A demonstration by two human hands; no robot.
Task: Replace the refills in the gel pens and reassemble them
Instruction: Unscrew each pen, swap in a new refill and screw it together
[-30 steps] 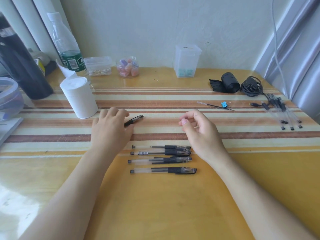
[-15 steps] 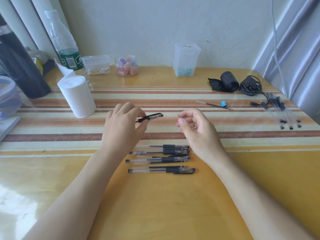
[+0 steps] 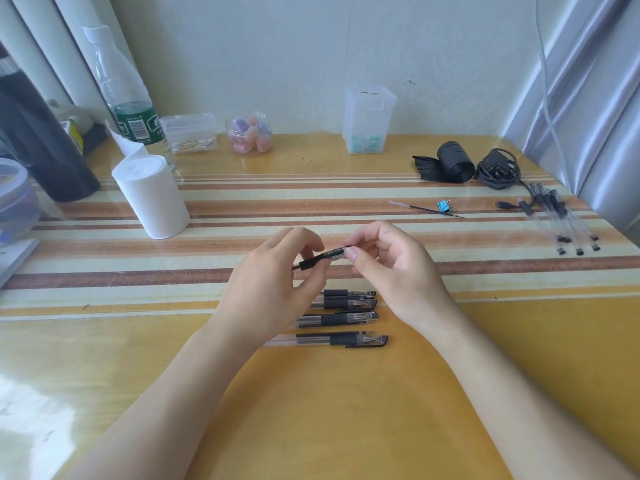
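The right thumb [image 3: 351,252] and forefinger pinch the right end of a short black-and-clear pen piece [image 3: 325,256]. The curled fingers [image 3: 311,241] of the left hand [image 3: 273,289] hold its left end. It hangs just above the striped band of the table [image 3: 346,393], tilted with the left end lower. The fingers cover much of it, so I cannot tell whether it is a whole pen or only a section. The right hand [image 3: 398,271] has its other fingers folded loosely inward.

Just under the hands four gel pens [image 3: 343,317] lie in a row, side by side, caps pointing right. The left hand and wrist hide their left ends, and the top two sit so close together they are hard to separate.

Farther back on the right a loose refill [image 3: 422,209] lies with a blue binder clip [image 3: 443,206] touching it. Beyond that is a bunch of clear pens [image 3: 561,220], blurred, so I cannot count them. A black roll [image 3: 453,166] and a coiled black cable [image 3: 498,169] sit near them.

Along the wall stand a tall clear box [image 3: 369,119], a jar of pink and purple bits [image 3: 249,133], a tub of cotton swabs [image 3: 190,133] and a plastic bottle [image 3: 128,98]. A white paper roll [image 3: 152,195] stands in front of the bottle. At the left edge a dark cylinder [image 3: 34,140] and a translucent container [image 3: 14,202] are cut off.
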